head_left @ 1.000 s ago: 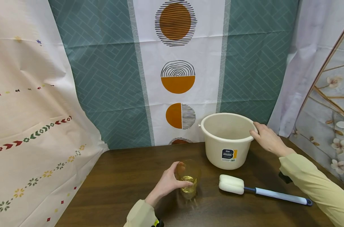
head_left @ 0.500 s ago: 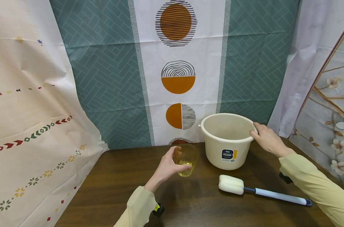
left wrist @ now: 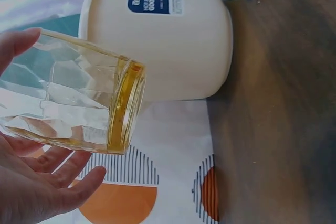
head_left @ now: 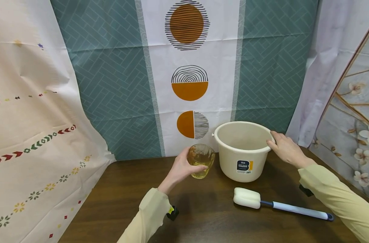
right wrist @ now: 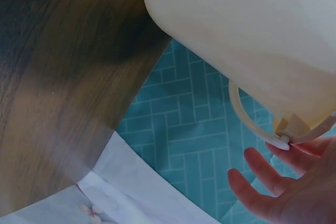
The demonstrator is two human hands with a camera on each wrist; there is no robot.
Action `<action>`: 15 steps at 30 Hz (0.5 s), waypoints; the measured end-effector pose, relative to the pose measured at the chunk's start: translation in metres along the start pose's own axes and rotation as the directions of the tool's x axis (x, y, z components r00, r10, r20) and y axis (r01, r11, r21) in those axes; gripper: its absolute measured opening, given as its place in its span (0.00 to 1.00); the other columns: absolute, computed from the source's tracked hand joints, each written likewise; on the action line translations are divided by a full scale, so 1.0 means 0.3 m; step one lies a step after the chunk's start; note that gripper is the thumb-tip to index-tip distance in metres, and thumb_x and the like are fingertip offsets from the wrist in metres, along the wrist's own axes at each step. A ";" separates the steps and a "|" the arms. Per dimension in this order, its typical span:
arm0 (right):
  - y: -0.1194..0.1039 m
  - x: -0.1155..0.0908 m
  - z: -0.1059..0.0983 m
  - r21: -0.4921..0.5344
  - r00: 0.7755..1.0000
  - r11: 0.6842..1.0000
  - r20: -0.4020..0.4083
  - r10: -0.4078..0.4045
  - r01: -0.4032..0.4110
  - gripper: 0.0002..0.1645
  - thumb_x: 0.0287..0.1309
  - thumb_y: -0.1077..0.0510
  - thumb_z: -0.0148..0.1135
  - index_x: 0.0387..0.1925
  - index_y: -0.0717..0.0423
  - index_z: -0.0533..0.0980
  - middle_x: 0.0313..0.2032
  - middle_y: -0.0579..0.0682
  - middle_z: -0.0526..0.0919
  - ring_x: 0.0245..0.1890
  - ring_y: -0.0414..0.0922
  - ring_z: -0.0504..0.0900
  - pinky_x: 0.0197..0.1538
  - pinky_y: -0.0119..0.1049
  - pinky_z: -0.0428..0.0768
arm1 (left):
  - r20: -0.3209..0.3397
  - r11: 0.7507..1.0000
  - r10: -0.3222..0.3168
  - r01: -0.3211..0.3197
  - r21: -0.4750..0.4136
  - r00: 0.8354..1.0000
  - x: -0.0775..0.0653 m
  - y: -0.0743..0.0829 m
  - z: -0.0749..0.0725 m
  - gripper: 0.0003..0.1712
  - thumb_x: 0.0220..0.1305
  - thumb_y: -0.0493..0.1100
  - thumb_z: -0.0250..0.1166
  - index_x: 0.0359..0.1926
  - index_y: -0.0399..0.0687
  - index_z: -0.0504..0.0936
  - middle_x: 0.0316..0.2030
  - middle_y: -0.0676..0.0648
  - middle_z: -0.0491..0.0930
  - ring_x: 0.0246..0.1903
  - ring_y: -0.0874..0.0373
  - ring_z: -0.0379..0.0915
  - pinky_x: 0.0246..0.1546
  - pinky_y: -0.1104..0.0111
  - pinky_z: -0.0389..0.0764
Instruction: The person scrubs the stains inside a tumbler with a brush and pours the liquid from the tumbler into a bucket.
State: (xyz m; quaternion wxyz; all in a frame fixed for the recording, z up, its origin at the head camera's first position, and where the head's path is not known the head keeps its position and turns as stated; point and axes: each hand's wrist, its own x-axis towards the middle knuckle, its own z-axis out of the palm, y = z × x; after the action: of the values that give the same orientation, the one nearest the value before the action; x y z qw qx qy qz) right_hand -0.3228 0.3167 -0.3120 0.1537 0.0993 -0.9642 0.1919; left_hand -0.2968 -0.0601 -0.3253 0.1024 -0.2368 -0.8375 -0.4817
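My left hand holds a clear yellow-tinted drinking glass by its side, thumb in front and fingers behind. The glass is off the table, just left of the bucket. Its thick amber base shows in the left wrist view; whether there is liquid inside I cannot tell. At the right side of the cream plastic bucket, my right hand grips the rim. In the right wrist view a finger of that hand touches the handle's joint, while other fingers hang loosely below.
A bottle brush with a white sponge head and pale blue handle lies on the dark wooden table, in front of the bucket. Patterned cloth hangs along the back, with more cloth at both sides.
The left hand has raised the glass off the table and moved it away from me, up beside the bucket. The right hand, bucket and brush have stayed in place.
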 end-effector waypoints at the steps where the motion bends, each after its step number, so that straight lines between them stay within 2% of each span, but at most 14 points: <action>1: -0.001 -0.001 0.000 -0.001 1.000 1.000 0.000 0.000 0.000 0.37 0.66 0.45 0.35 0.62 0.73 0.51 0.55 0.74 0.58 0.52 0.71 0.57 0.49 0.64 0.56 | 0.001 1.000 0.004 -0.004 -0.001 1.000 0.009 0.004 -0.001 0.44 0.39 0.53 0.75 0.58 0.48 0.66 0.47 0.51 0.71 0.46 0.57 0.67 0.45 0.61 0.68; 8: -0.008 -0.003 -0.003 -0.015 1.000 1.000 -0.007 -0.004 0.004 0.37 0.66 0.45 0.35 0.61 0.74 0.51 0.55 0.74 0.58 0.51 0.71 0.57 0.49 0.64 0.56 | 0.008 1.000 0.020 -0.020 -0.021 1.000 0.058 0.035 -0.009 0.43 0.40 0.52 0.74 0.58 0.48 0.65 0.47 0.50 0.71 0.44 0.57 0.67 0.44 0.62 0.68; 15: -0.009 -0.005 -0.003 -0.025 1.000 1.000 -0.019 -0.008 0.008 0.37 0.66 0.45 0.35 0.61 0.74 0.52 0.55 0.74 0.59 0.51 0.71 0.58 0.48 0.64 0.57 | -0.024 1.000 -0.006 0.005 -0.014 1.000 0.094 0.057 -0.007 0.43 0.40 0.55 0.74 0.56 0.46 0.66 0.46 0.46 0.71 0.43 0.56 0.67 0.42 0.62 0.69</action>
State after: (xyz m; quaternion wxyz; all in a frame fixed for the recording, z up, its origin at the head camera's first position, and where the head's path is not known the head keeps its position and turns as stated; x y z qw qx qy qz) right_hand -0.3206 0.3149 -0.3107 0.1647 0.0994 -0.9647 0.1801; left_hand -0.3128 -0.0462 -0.3001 0.1095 -0.2293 -0.8335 -0.4906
